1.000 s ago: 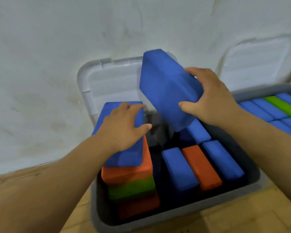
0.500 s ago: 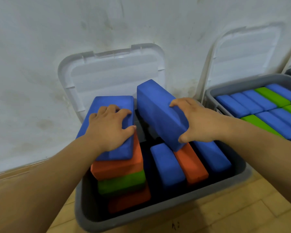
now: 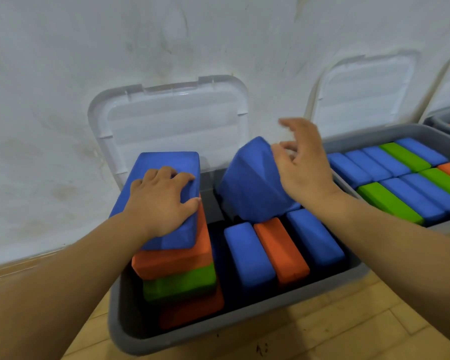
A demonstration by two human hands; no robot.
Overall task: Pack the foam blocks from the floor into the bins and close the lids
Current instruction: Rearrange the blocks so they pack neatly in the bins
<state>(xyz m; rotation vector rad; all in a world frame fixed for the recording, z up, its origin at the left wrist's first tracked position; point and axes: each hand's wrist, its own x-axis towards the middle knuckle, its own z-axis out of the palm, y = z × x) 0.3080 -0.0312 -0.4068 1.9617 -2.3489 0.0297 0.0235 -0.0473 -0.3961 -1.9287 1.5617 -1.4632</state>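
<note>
We judge the tilted blue block (image 3: pixel 250 183) not yet seated: it leans on the row (image 3: pixel 281 245) at the far edge of the grey bin (image 3: pixel 120 320). The right hand (image 3: pixel 302 167) hangs spread beside it, gripping nothing. The left hand (image 3: pixel 159 201) presses flat on the stack (image 3: pixel 174 258) at the left edge, likely steadying it.

We see a grey bin (image 3: pixel 218 331), white lid (image 3: pixel 172 120) open behind. Inside, a blue block (image 3: pixel 250 183) tilts over three on-edge blocks (image 3: pixel 281 253), beside a four-high stack (image 3: pixel 177 261).
</note>
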